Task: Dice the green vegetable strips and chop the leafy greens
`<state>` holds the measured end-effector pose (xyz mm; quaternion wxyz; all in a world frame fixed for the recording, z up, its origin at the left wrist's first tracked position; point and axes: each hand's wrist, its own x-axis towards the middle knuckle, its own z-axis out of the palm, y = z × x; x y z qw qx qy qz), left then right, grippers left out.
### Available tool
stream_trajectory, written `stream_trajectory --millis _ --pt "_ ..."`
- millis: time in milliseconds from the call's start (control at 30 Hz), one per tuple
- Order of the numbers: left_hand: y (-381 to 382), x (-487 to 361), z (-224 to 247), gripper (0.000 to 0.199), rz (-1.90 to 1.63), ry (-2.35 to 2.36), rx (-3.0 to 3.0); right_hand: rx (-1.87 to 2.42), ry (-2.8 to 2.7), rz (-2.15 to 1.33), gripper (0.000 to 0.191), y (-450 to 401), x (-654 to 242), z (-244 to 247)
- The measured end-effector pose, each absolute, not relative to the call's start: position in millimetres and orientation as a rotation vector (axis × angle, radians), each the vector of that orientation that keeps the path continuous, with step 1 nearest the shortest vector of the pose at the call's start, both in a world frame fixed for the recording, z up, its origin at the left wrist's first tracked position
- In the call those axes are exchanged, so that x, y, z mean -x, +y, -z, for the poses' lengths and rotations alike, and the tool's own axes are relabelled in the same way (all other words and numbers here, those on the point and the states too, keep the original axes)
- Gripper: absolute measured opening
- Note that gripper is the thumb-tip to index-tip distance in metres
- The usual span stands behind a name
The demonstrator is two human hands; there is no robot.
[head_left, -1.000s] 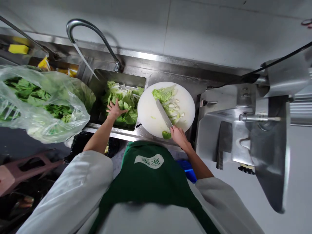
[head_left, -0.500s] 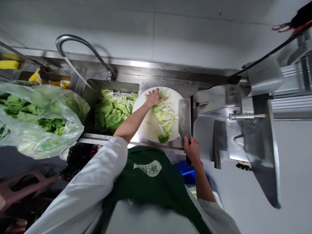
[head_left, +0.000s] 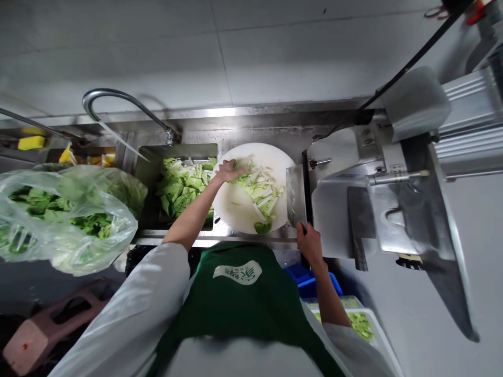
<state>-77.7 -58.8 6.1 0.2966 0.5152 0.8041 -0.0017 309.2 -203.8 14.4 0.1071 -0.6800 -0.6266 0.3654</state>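
Observation:
On the round white cutting board (head_left: pixel 228 203) lies cut napa cabbage (head_left: pixel 262 192), pale stems and light green leaf running toward me. A darker green leaf piece (head_left: pixel 263 228) sits at its near end. My left hand (head_left: pixel 230 170) is at the upper left of this pile, fingers stretched and touching its edge; some fingertips are hard to make out. At the board's right edge, my right hand (head_left: pixel 309 244) is closed around the handle of a cleaver (head_left: pixel 295 195), whose broad blade points away from me. More cut cabbage (head_left: pixel 183 186) fills the sink left of the board.
Water runs from a curved faucet (head_left: pixel 121 95) into the sink (head_left: pixel 146 209). Left stands a clear plastic bag of leafy greens (head_left: pixel 118 201). A metal slicer (head_left: pixel 334 212) is close on the right, with another cleaver (head_left: pixel 360 214) lying on it. Below are a blue bin (head_left: pixel 308 285) and a pink stool (head_left: pixel 58 324).
My left hand has slid left from the top of the cabbage pile toward the board's left side. My right hand keeps the cleaver at the right edge. The view has tilted up slightly.

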Motion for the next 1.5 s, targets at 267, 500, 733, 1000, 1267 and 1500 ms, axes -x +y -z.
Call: stream_trajectory --millis 267,500,733,1000,1267,1500 --pt "-61.0 85.2 -3.2 0.039 -0.142 2.259 -1.290 2.002 -1.890 -1.065 0.043 -201.0 -304.5 -17.4" --pt "-62.0 56.2 -11.0 0.102 0.091 2.165 -1.190 2.019 -1.865 -1.079 0.042 -205.1 -306.6 -11.3" --pt "-79.7 -32.5 -5.3 0.123 0.299 2.176 -1.335 2.027 -1.822 -1.085 0.042 -206.1 -302.4 -15.9" --pt "-116.3 51.5 -4.9 0.072 0.085 2.350 -1.363 2.048 -1.765 -1.126 0.041 -212.3 -301.2 -18.8" --pt "-138.9 199.5 -13.1 0.103 0.227 2.571 -0.948 2.059 -1.831 -1.011 0.041 -214.4 -310.4 -14.3" --pt "-151.3 63.5 -18.9 0.059 -0.135 2.198 -1.714 2.065 -1.719 -1.045 0.043 -215.7 -318.7 -13.1"
